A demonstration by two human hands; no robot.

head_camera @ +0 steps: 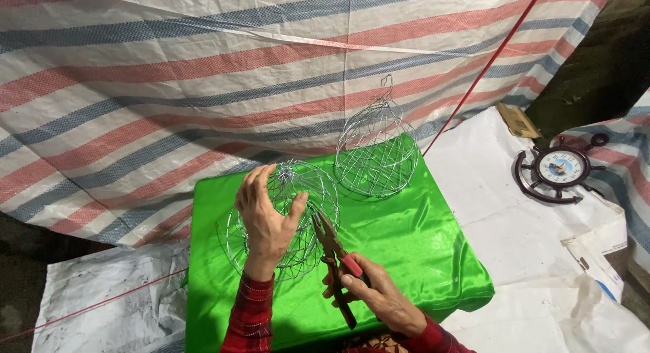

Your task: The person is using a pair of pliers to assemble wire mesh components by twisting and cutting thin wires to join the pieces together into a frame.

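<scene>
Our left hand [265, 221] has its fingers [252, 185] spread and curled over the top of a round wire frame [288, 214], gripping the mesh from above while the thumb hooks in on the right side. Our right hand [376, 295] is clenched around the red handles of a pair of pliers [335, 258], with the nose pointing up and left, right at the edge of that frame just beside the left thumb; can't really tell if the tips are biting a wire or just touching it. The frame sits on a tabletop [406, 251] covered in shiny green cloth, toward the left-front part. Further back on the same cloth stands a second wire frame [377, 150], pear-shaped with a little hook on top, well apart from our hands. Off to the right, on white sheeting [514, 238], lies a ship-wheel clock [558, 169], and a striped tarp [169, 82] hangs behind everything.
</scene>
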